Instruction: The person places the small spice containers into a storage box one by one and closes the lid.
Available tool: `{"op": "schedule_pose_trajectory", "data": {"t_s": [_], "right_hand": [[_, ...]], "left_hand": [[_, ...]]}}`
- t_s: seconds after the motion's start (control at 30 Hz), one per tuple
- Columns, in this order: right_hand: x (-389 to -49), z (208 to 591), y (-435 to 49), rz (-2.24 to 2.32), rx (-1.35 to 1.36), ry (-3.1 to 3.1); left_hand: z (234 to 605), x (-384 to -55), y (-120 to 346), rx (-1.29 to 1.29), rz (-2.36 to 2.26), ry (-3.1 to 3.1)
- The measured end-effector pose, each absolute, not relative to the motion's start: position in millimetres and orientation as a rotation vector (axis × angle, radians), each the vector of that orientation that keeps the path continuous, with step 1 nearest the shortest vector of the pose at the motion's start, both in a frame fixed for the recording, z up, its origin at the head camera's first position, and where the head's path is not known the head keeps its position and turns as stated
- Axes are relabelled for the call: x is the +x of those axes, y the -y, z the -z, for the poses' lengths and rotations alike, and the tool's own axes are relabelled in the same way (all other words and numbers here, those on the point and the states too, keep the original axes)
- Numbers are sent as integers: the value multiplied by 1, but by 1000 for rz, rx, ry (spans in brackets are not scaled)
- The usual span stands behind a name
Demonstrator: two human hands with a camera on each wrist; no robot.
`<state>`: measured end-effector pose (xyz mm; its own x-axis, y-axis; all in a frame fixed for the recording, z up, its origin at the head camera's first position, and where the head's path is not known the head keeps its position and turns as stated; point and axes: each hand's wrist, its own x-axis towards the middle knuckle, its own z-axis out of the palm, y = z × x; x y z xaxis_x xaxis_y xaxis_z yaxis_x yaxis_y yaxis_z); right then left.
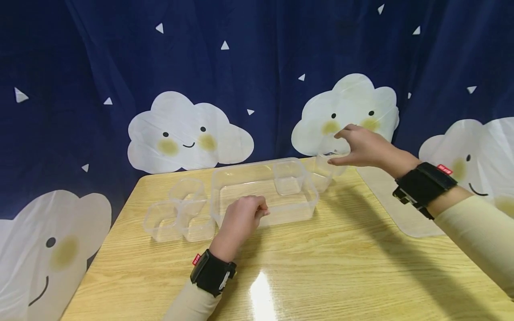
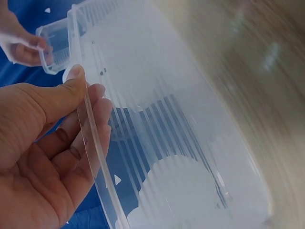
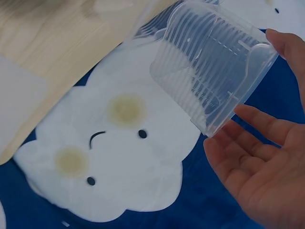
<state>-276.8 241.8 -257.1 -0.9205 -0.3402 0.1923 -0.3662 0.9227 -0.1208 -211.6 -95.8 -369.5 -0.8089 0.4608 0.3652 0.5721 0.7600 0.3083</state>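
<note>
A clear rectangular plastic box [image 1: 261, 218] stands on the wooden table, with a small clear plastic container [image 1: 288, 185] inside its right end. My left hand [image 1: 242, 216] pinches the box's near rim, the thumb on one side and the fingers on the other, as the left wrist view shows [image 2: 52, 138]. Past the box's right end, my right hand [image 1: 365, 149] grips another small ribbed container [image 3: 214, 67] by its rim. Its thumb is at one rim corner and its fingertips [image 3: 240, 112] are at the opposite side. Beside it, a further clear container [image 1: 321, 180] stands against the box.
Several clear containers [image 1: 162, 232] are grouped to the left of the box. A pale flat panel [image 1: 397, 205] lies at the table's right side. Behind the table [image 1: 313, 267] hangs a dark blue curtain [image 1: 261, 67] with smiling clouds.
</note>
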Motion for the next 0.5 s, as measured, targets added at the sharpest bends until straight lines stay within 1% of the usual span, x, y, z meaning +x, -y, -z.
{"op": "schedule_pose_trajectory", "data": {"t_s": [0.3,0.5], "right_hand": [[-273,259,-207,-240,696,2854],[-272,265,-188,-249,868,2818]], "left_hand": [[371,-212,95,-823,605,2654],[372,-213,95,-815,596,2661]]}}
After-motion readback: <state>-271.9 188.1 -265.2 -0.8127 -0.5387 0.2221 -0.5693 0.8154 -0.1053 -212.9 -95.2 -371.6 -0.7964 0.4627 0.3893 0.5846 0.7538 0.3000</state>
